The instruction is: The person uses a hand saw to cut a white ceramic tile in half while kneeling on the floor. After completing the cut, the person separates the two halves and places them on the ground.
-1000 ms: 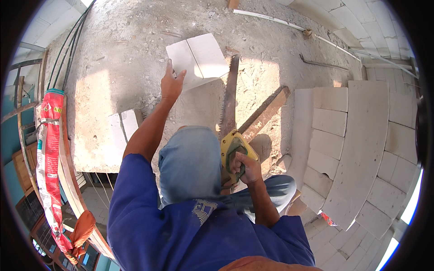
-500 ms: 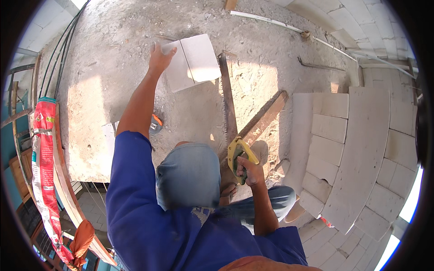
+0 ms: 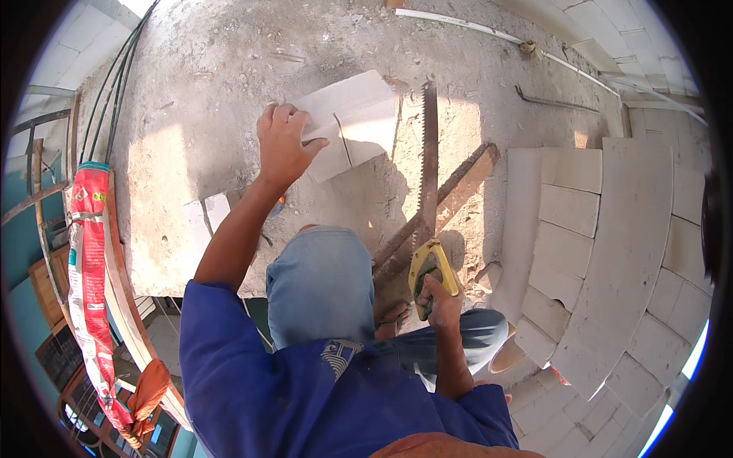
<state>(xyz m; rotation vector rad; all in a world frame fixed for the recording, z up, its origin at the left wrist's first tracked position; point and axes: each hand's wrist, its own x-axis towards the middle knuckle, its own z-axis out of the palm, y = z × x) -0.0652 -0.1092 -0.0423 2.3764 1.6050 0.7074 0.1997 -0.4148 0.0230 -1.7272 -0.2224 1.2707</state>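
Note:
My left hand (image 3: 287, 143) grips the left end of a pale white block (image 3: 359, 114), with bent fingers over its edge and the thumb toward its near side. The block lies slanted on the rough ground, and a short dark line marks its upper face. In my right hand (image 3: 440, 299) is the yellow handle of a hand saw (image 3: 430, 168). Its toothed blade points away from me, to the right of the block and apart from it, passing over a wooden plank (image 3: 469, 183).
Two small white block pieces (image 3: 217, 210) lie left of my bent knee (image 3: 321, 267). Stacked white blocks (image 3: 566, 210) and a long pale board (image 3: 622, 229) stand at the right. A white pipe (image 3: 458, 27) runs along the far side. A red and white sack (image 3: 90, 252) hangs at the left.
The block has turned and shifted right and nearer under my left hand, its dark line now shorter. My right hand has moved slightly right, and the saw blade has swung right, away from the block.

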